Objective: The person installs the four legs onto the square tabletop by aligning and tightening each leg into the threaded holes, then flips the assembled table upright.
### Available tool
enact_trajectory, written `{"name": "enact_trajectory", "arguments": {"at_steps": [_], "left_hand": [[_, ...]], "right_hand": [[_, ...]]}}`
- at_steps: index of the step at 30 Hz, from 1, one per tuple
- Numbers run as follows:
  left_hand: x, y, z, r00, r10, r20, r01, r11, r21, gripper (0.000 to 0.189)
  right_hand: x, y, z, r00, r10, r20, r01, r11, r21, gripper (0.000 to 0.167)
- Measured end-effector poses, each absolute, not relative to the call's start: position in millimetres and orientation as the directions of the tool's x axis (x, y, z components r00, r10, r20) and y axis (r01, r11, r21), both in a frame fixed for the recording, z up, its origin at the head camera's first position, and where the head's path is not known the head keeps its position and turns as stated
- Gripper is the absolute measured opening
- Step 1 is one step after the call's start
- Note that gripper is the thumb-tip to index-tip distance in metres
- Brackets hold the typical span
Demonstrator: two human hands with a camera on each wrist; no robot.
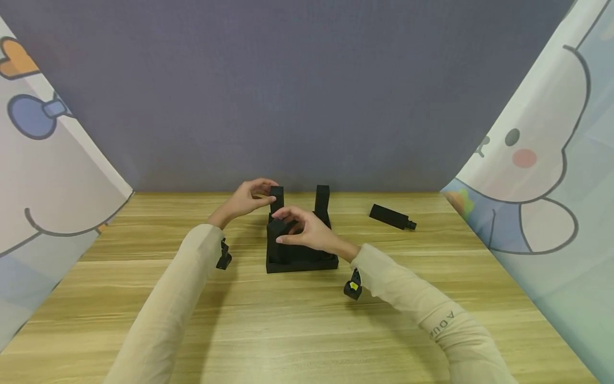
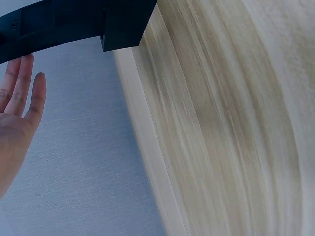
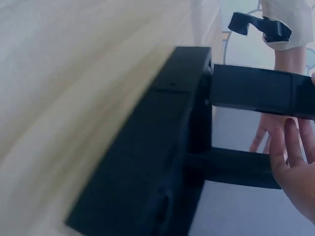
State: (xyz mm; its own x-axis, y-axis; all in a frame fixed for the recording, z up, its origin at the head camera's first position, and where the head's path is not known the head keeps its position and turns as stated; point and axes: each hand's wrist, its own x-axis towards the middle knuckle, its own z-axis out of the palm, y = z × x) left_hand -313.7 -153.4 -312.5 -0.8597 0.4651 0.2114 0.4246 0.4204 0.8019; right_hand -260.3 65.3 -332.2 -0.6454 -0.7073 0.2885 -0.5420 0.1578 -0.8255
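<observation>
A black base (image 1: 302, 265) with upright black posts stands on the table near its back edge. My left hand (image 1: 247, 198) holds the top of the back-left post (image 1: 277, 201), thumb in front and fingers behind. In the left wrist view, those fingers (image 2: 35, 101) touch a dark post, and the thumb is out of sight. My right hand (image 1: 309, 230) grips the front-left post (image 1: 275, 242) near its top. The right wrist view has this post (image 3: 251, 88) between thumb and fingers, rising from the base (image 3: 142, 147). The back-right post (image 1: 322, 198) is untouched.
A loose black post (image 1: 389, 216) with a narrow peg end lies right of the base. The wooden table (image 1: 268, 330) meets a grey wall panel (image 1: 288, 96) behind, and printed cartoon panels flank both sides. Each wrist carries a small black camera (image 1: 353, 288).
</observation>
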Motion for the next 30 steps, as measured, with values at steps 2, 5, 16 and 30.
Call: {"name": "enact_trajectory", "arguments": {"at_steps": [2,5,16,30], "left_hand": [[-314,-154,-312,-0.858,0.468,0.212,0.426,0.419,0.802,0.04],[-313,-154,-312,-0.854,0.472,0.218,0.435,0.419,0.797,0.04],[-314,-154,-313,-0.858,0.469,0.212,0.427,0.42,0.801,0.04],[-313,-153,-314,-0.855,0.465,0.228,0.437,0.412,0.799,0.04]], "right_hand": [[-267,66,-335,-0.622,-0.729,0.286,-0.565,0.166,-0.808,0.046],[-275,67,-334,-0.577,-0.764,0.288,-0.599,0.157,-0.785,0.046],[-263,64,-324,-0.582,-0.742,0.332,-0.642,0.169,-0.748,0.037],[-263,61,-344,-0.66,-0.647,0.382,-0.645,0.226,-0.73,0.04]]}}
